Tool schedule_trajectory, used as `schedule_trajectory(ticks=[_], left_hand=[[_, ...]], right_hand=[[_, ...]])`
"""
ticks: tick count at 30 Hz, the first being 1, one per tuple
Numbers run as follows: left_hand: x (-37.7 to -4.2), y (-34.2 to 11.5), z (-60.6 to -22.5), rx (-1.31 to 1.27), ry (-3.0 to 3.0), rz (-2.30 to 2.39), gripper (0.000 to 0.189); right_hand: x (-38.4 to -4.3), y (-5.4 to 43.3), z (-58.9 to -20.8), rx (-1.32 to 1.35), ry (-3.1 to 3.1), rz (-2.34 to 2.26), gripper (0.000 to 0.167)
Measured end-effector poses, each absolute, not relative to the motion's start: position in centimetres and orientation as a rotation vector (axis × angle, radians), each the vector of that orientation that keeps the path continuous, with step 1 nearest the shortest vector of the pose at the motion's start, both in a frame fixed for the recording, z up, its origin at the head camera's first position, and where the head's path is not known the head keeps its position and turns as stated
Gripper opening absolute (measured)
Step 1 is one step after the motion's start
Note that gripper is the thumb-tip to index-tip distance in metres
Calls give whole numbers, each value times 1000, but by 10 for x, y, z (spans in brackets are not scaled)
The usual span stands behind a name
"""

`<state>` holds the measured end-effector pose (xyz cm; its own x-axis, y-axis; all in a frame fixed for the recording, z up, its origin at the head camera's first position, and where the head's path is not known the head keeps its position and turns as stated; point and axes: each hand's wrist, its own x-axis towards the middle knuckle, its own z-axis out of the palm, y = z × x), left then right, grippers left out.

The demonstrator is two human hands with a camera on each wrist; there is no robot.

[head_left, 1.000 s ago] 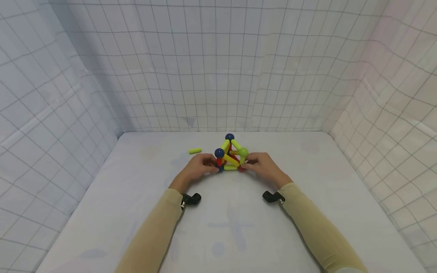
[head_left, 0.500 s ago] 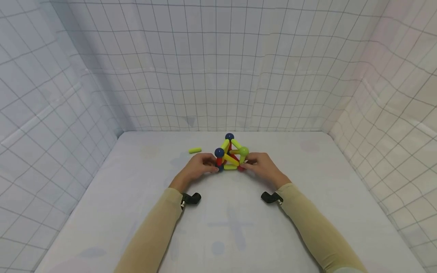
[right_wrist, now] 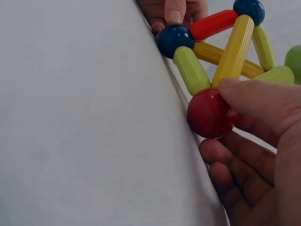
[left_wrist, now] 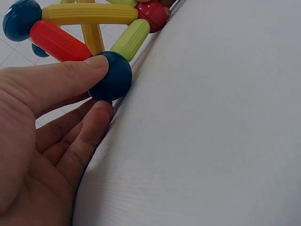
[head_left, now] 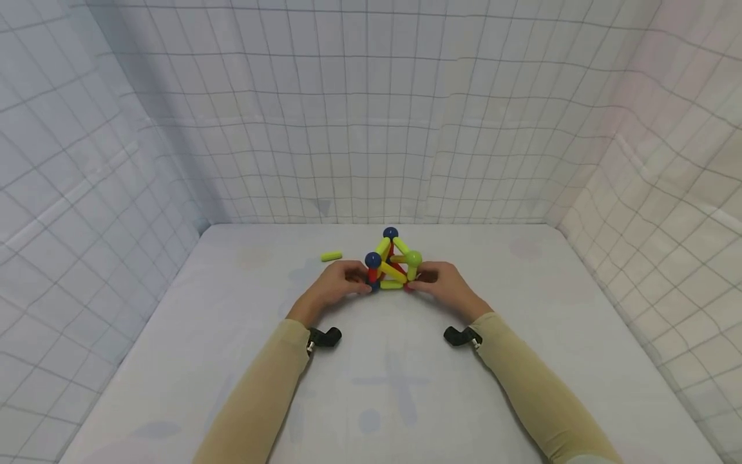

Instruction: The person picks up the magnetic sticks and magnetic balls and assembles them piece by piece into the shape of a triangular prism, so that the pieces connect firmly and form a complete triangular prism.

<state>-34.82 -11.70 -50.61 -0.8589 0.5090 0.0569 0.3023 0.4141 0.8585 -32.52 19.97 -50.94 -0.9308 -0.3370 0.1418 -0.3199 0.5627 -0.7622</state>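
Observation:
A frame of magnetic rods and balls (head_left: 393,271) stands on the table between both hands, with a dark blue ball (head_left: 391,233) at its top. My left hand (head_left: 335,285) pinches the lower blue ball (left_wrist: 117,77) between thumb and fingers, where a red rod (left_wrist: 61,41) and a short light green rod (left_wrist: 130,40) meet. At the opposite lower corner, my right hand (head_left: 447,287) pinches the red ball (right_wrist: 210,115), its thumb by the end of a yellow rod (right_wrist: 233,49). A light green ball (head_left: 413,259) sits above that hand's fingertips. The frame's far side is partly hidden.
One loose light green rod (head_left: 332,256) lies on the white table (head_left: 382,348), behind and left of the frame. Grid-patterned white cloth walls (head_left: 348,129) rise at the back and both sides.
My right thumb has shifted slightly lower, toward the red ball. My left hand and the loose rod stay where they were, and the frame has hardly moved.

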Motion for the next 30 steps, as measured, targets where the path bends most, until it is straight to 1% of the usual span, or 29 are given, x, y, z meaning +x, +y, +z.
schedule_trajectory(ticks=[2,5,12,19,22,26,30], left_hand=[[-349,-115,-504,707,2452,1407,30],[-351,-115,-498,683,2455,1391,35],[-358,-130,-478,521,2645,1388,27],[-382,-161,-460,360,2815,1223,30],[-392,-169,-456,346,2847,1085,33],[-397,-173,-454,364,2800,895,38],[-401,-171,-455,417,2782,828,38]], right_hand=[[-324,202,-509,-552,2732,-1384,36],[-322,204,-509,-533,2692,-1441,39],[-324,201,-513,-594,2691,-1436,42],[-326,200,-516,-615,2720,-1397,42],[-326,199,-517,-606,2731,-1378,41],[-324,198,-519,-603,2732,-1364,38],[-324,198,-517,-616,2760,-1356,37]])
